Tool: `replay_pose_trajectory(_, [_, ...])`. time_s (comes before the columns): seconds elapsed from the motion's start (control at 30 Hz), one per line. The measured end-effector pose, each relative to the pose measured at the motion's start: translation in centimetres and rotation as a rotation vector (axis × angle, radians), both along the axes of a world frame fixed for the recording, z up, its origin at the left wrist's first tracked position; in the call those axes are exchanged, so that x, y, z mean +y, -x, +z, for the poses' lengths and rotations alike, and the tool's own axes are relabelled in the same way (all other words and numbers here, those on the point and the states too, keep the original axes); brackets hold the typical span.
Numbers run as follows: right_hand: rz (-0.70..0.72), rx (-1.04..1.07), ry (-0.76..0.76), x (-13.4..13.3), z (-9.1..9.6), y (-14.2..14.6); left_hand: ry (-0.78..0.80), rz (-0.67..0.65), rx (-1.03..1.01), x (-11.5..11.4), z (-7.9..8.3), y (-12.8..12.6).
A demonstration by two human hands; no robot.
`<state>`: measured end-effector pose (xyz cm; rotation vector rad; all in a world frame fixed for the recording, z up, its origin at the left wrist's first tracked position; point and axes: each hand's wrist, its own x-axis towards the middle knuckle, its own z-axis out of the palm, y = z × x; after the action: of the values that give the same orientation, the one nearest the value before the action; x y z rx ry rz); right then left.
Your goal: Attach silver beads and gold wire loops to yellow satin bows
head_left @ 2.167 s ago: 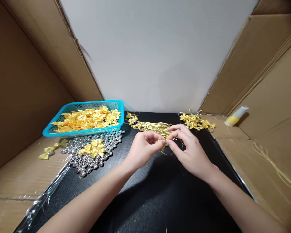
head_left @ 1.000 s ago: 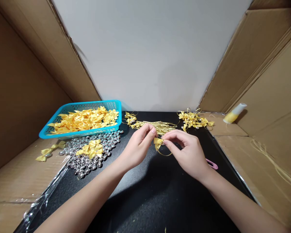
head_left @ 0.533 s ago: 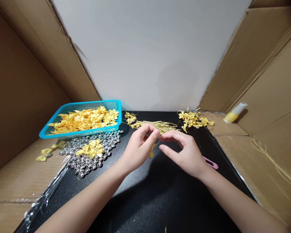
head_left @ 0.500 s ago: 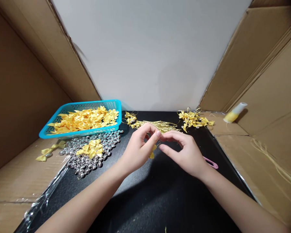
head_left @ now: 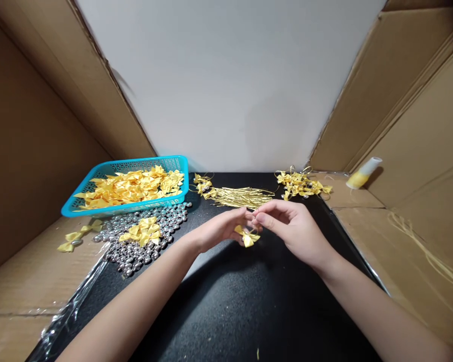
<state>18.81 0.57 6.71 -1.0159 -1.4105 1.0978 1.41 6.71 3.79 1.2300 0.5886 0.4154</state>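
In front of me a yellow ribbon bow point(head_left: 250, 238) with a small shiny bead at its middle hangs on a thin gold cord. My left hand point(head_left: 223, 229) is closed, its fingertips on the cord just above the bow. With thumb and index finger, my right hand point(head_left: 293, 226) pinches the cord close beside the left fingertips. The cord's ends between the fingers are too fine to make out. Behind the hands lies a bundle of cut gold cords point(head_left: 241, 196) on the black table surface point(head_left: 226, 311).
At the left, a turquoise basket point(head_left: 126, 205) holds many yellow bows. Silver beads point(head_left: 130, 259) are spread before it, with several loose bows point(head_left: 143, 232) on top. Corded bows point(head_left: 300, 183) lie at back right, near a yellow-white cone point(head_left: 363, 173). Cardboard walls point(head_left: 419, 115) flank the table.
The left hand has turned and its fingers have lowered, so the bow now shows below them. My right hand has shifted slightly and pinches the cord. The pink item is now hidden behind it.
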Motion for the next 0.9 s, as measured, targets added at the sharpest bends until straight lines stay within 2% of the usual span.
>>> replay_pose_trajectory(0.03, [0.010, 0.002, 0.007, 0.0, 0.0, 0.0, 0.066, -0.090, -0.003, 0.2, -0.4, 0.0])
replay_pose_trajectory(0.1, [0.027, -0.001, 0.023, 0.0, 0.1, -0.1, 0.108, -0.173, 0.012, 0.2, -0.8, -0.1])
replay_pose_trajectory(0.27, [0.070, -0.051, 0.004, -0.1, 0.4, -0.4, 0.005, -0.123, 0.044, -0.5, -0.7, -0.5])
replay_pose_trajectory(0.4, [0.118, -0.061, 0.016, -0.3, 0.8, -0.6, -0.042, -0.197, 0.022, -1.0, 0.1, -0.6])
replay_pose_trajectory(0.57, [0.117, -0.066, 0.004, -0.4, 1.1, -0.7, -0.027, -0.240, -0.018, -1.4, 0.8, -0.6])
replay_pose_trajectory(0.7, [0.098, -0.095, -0.049, -0.4, 1.3, -0.8, 0.003, -0.165, -0.039, -1.6, 0.7, -0.7])
replay_pose_trajectory(0.83, [-0.040, -0.190, -0.190, -0.7, 1.3, -0.5, 0.050, 0.042, 0.003, -2.0, 0.8, -1.0])
replay_pose_trajectory(0.9, [-0.095, -0.226, -0.214, -1.1, 1.4, -0.1, 0.050, 0.070, 0.038, -2.3, 1.0, -1.1])
